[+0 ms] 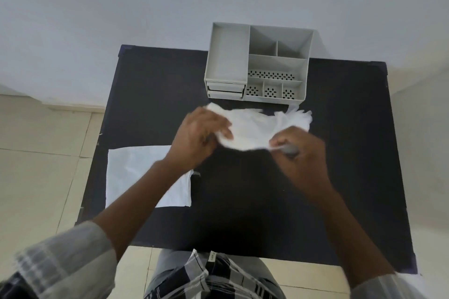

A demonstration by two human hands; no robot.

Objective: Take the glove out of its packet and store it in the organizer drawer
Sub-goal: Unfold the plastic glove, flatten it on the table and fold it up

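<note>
A thin white glove point(257, 126) is stretched between both hands above the middle of the black table, its fingers trailing to the right. My left hand point(199, 136) pinches its left end. My right hand point(301, 153) grips its lower right edge. The flat white packet point(136, 172) lies on the table at the left, partly under my left forearm. The grey organizer point(257, 63) stands at the table's far edge, with two small drawers point(224, 91) at its lower left, both shut.
The black table point(340, 153) stands against a pale wall, with tiled floor on both sides. The organizer has a long tray on the left and several open compartments with perforated fronts on the right. My checked shirt shows at the bottom.
</note>
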